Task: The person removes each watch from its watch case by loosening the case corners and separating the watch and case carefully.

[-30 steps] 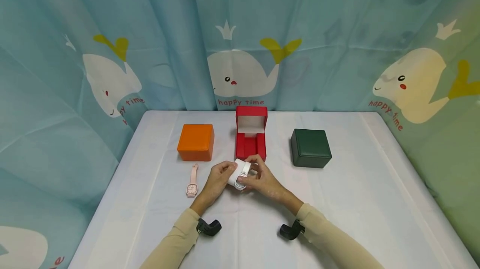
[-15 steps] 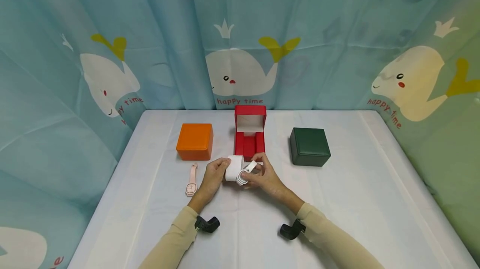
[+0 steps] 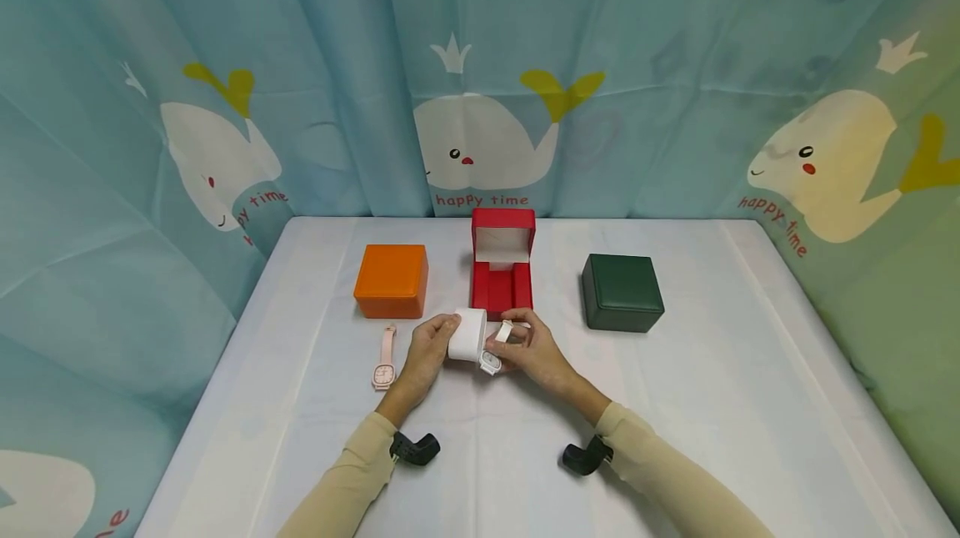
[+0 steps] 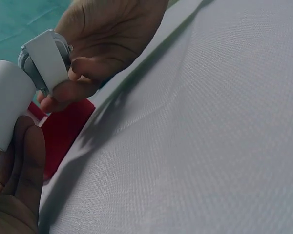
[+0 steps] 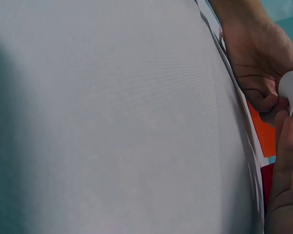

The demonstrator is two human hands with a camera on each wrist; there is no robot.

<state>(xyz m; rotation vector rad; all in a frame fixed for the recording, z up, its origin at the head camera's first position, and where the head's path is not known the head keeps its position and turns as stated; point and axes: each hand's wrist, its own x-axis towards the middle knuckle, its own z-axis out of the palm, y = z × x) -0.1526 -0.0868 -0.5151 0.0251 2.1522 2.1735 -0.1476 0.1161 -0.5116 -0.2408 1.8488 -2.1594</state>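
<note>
My left hand (image 3: 427,352) grips a white watch cushion (image 3: 468,334), a rounded soft-looking block, by its left side. Just right of it, my right hand (image 3: 542,359) pinches a white watch (image 3: 491,362) by its strap, the dial low and facing up. In the left wrist view the watch (image 4: 48,58) sits right against or just beside the cushion (image 4: 7,100), its band hanging as a loop off it; whether they touch I cannot tell. Behind both hands stands an open red watch box (image 3: 503,219), its middle slot bare. The right wrist view catches the cushion (image 5: 292,85) only at its edge.
A pink watch (image 3: 384,375) lies face up left of my left hand. Behind it stands a closed orange box (image 3: 391,279). A closed dark green box (image 3: 622,292) is at the right. White cloth (image 3: 720,371) covers the table, and a whale-print curtain (image 3: 637,154) surrounds it.
The watch, at first round the cushion, has come off to the right in my right hand. My left hand has turned the cushion more upright and shifted slightly left.
</note>
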